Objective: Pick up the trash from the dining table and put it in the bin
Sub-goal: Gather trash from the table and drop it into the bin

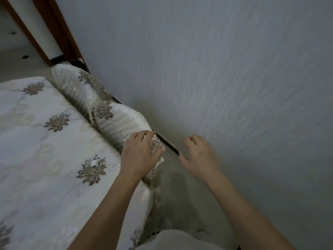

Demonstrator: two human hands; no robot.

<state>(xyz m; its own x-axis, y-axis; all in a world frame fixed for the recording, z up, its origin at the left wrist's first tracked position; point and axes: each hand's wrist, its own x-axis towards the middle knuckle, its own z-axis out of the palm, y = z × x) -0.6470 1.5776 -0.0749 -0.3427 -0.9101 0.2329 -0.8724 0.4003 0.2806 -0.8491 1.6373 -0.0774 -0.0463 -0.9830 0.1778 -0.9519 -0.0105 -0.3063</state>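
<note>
The left hand (141, 154) lies curled over the near chair cover (117, 121); grip unclear. The right hand (198, 156) hovers loosely curled, empty, by the wall (234, 69).

Hands: 2, left hand (140, 152) and right hand (198, 156). Quilted chair covers: 2, far cover (72, 83) and near cover (122, 121) (same floral pattern). Embroidered tablecloth (36, 141): 1.

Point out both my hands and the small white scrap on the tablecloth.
left hand (139, 156): head view, back of the hand.
right hand (199, 156): head view, back of the hand.
white scrap (93, 162): head view, its middle.
</note>
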